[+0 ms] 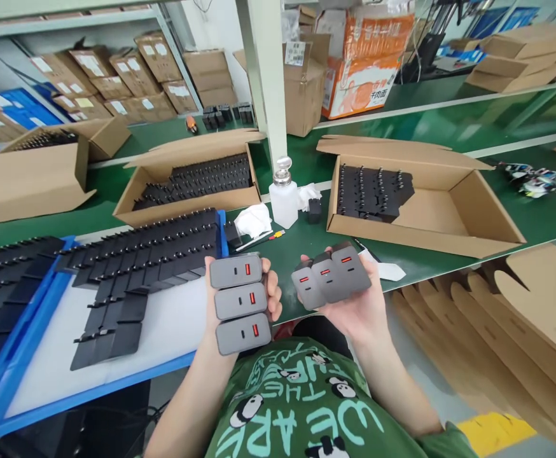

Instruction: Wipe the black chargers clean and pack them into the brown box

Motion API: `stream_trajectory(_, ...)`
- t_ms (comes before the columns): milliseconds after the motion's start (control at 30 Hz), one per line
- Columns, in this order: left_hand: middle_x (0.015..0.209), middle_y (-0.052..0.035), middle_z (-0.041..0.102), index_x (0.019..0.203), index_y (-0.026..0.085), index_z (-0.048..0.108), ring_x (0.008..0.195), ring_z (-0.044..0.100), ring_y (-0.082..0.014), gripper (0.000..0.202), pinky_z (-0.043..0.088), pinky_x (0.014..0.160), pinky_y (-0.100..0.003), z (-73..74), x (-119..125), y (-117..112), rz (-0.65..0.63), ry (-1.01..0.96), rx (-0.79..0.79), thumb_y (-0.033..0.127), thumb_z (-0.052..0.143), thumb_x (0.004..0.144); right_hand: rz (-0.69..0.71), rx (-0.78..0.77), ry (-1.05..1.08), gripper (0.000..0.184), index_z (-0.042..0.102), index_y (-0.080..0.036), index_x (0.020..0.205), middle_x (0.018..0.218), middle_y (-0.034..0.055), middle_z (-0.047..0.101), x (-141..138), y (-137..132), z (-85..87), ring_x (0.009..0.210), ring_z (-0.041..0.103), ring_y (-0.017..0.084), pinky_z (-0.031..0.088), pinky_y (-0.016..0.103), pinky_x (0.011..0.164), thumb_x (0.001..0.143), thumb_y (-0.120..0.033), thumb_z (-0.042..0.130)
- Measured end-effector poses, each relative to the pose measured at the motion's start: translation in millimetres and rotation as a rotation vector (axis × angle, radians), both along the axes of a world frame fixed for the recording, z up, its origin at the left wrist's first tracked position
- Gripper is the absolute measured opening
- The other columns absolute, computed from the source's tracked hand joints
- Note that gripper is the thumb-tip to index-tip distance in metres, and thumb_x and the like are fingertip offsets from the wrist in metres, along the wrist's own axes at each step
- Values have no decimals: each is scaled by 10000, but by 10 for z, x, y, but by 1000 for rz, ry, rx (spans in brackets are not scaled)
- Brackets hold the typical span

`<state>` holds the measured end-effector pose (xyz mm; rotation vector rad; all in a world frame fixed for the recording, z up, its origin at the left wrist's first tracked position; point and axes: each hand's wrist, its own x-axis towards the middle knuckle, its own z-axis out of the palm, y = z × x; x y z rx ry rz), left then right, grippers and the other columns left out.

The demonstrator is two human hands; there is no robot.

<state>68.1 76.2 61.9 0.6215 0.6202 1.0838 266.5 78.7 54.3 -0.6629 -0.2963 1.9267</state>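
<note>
Three black USB chargers (pixel 240 299) lie stacked side by side in my left hand (pixel 272 292), their port faces turned up toward me. Each shows one red USB port and one small dark slot. My right hand (pixel 354 318) is wrapped round three more USB chargers (pixel 330 277), tilted a little, with their red ports also facing up. Both hands are over the front edge of the green bench. To the left, a blue-rimmed tray (pixel 163 367) bears rows of similar black chargers (pixel 163 248) with metal prongs showing.
Behind my hands stand a pump bottle (pixel 284 200), white tissue (pixel 253 221) and a marker-like item (pixel 277 235). An open carton (pixel 430 222) at right is partly filled with chargers; another carton (pixel 189 208) at left holds many. Flat cardboard pieces (pixel 488 337) stand at lower right.
</note>
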Motion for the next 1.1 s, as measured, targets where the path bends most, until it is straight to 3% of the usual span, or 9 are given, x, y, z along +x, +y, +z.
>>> stream_trajectory(167, 611, -5, 516, 859, 222, 576, 412, 448, -136, 835, 394, 381, -284, 184, 464, 53, -164, -196, 135, 990, 397, 584, -156, -106, 28, 407, 672, -243, 950, 1012, 64, 732, 9, -14, -80, 871, 672, 235, 541, 342, 651, 707, -569, 679)
stream_trajectory(300, 717, -34, 605, 891, 179, 630, 569, 583, -174, 695, 497, 531, -302, 291, 853, 57, 74, -228, 50, 840, 581, 684, -230, 14, -8, 414, 691, -230, 983, 751, 15, 696, 43, -96, -117, 607, 603, 177, 517, 310, 570, 724, -553, 680)
stream_trajectory(400, 750, -61, 621, 889, 147, 632, 620, 603, -176, 678, 517, 571, -296, 251, 847, 107, 328, -300, -93, 796, 446, 819, -395, 70, -5, 357, 670, -280, 994, 1050, 17, 716, 149, -159, -119, 861, 668, 205, 555, 330, 714, 717, -504, 704)
stream_trajectory(467, 761, -63, 611, 896, 137, 616, 636, 603, -159, 701, 520, 581, -271, 203, 768, 144, 417, -398, -192, 791, 366, 855, -477, 115, -6, 382, 654, -297, 1020, 1226, 22, 666, 229, -172, -110, 1010, 651, 235, 559, 383, 810, 699, -495, 712)
stream_trajectory(600, 806, -56, 596, 958, 128, 600, 669, 599, -141, 721, 526, 599, -246, 207, 848, 132, 294, -574, -140, 805, 385, 834, -513, 157, -30, 419, 637, -307, 1064, 1249, 33, 654, 293, -130, -103, 975, 653, 234, 557, 408, 815, 689, -477, 714)
stream_trajectory(733, 764, -61, 597, 917, 141, 637, 605, 579, -161, 724, 517, 551, -287, 259, 1125, 94, 188, -445, -58, 817, 402, 813, -457, 128, -9, 383, 637, -308, 1039, 1251, 36, 655, 308, -62, -149, 972, 656, 234, 554, 405, 800, 721, -519, 668)
stream_trajectory(833, 737, -68, 593, 869, 143, 638, 592, 577, -169, 749, 518, 541, -299, 166, 1058, 132, 321, -331, -157, 817, 312, 841, -424, 93, 85, 369, 640, -321, 1052, 1226, 30, 665, 408, -7, -181, 1117, 624, 264, 513, 494, 931, 781, -565, 584)
stream_trajectory(967, 773, -61, 590, 901, 141, 618, 625, 582, -142, 754, 520, 558, -257, 41, 806, 188, 438, -410, -189, 827, 315, 831, -418, 104, 181, 358, 659, -324, 1012, 1112, 13, 696, 553, 69, -168, 1265, 542, 259, 411, 548, 1066, 837, -600, 512)
stream_trajectory(1100, 758, -44, 599, 919, 163, 640, 589, 578, -152, 705, 513, 531, -273, 110, 973, 139, 186, -417, -43, 831, 569, 703, -406, 102, 194, 353, 665, -329, 1008, 1130, 10, 692, 546, 116, -152, 1271, 534, 260, 397, 552, 1078, 814, -597, 542)
